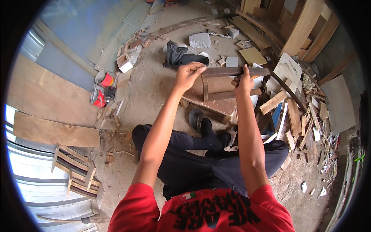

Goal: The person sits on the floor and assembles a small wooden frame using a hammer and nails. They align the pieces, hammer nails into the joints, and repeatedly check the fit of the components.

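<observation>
In front of me is a small wooden frame [224, 72] with a dark top bar, a short upright at its left end and a lower bar. My left hand [188, 76] is closed in a pinch at the left end of the top bar. Further right, my right hand [244, 82] is closed around that bar, one finger lying up across it. A thin orange-brown piece shows beside the right fingers; its kind is unclear. Under the frame stands a low wooden bench [216, 106], partly hidden by the frame and my right forearm.
Offcuts and scrap wood [293, 116] pile up at the right, with planks [305, 27] leaning behind. A black bag [181, 56] lies beyond my left hand. Red cans [101, 89] and a slatted wooden piece [77, 170] are at the left. My crossed legs are close below.
</observation>
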### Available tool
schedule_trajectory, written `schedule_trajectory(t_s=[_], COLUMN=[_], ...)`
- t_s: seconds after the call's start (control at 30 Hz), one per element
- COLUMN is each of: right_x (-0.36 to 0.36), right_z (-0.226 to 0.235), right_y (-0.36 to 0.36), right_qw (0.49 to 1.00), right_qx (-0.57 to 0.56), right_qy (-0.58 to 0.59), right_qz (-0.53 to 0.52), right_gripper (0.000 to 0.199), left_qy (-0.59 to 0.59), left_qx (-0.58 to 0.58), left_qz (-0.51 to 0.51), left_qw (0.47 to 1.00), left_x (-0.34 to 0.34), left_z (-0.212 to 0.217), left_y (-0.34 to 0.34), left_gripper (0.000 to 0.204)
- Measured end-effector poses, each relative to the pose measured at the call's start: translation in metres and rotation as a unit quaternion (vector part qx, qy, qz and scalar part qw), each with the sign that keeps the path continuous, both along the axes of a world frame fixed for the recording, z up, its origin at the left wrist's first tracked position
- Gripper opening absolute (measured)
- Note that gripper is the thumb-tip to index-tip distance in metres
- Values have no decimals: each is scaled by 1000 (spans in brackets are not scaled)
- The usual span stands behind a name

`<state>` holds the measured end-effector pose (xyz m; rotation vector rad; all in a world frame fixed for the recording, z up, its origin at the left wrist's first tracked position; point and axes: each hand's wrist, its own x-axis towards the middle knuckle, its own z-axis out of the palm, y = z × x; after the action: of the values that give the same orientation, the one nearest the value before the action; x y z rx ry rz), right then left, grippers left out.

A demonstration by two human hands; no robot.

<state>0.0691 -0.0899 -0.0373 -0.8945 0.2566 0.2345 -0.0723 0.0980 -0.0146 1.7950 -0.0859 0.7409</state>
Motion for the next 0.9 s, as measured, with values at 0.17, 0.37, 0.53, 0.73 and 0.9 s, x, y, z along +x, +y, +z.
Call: schedule_trajectory(t_s=[0.17, 0.37, 0.53, 0.73, 0.9], right_x=[-11, 1, -7, -7, -5], right_z=[32, 24, 17, 7, 1], right_y=[-1, -6, -5, -5, -9], right_qw=[987, 982, 992, 992, 991], right_qx=[-81, -78, -77, -68, -78], right_qy=[-116, -151, -83, -82, -92], right_qz=[-75, -83, -51, -63, -66], right_gripper=[28, 29, 30, 30, 30], left_qy=[45, 23, 30, 14, 28], left_qx=[-79, -117, -111, -150, -25], left_qz=[-16, 1, 15, -12, 30], left_qw=[996, 993, 993, 989, 999], left_x=[0, 4, -2, -2, -7], left_z=[-21, -25, -26, -33, -44], left_y=[2, -8, -7, -9, -18], left_gripper=[22, 22, 21, 28, 54])
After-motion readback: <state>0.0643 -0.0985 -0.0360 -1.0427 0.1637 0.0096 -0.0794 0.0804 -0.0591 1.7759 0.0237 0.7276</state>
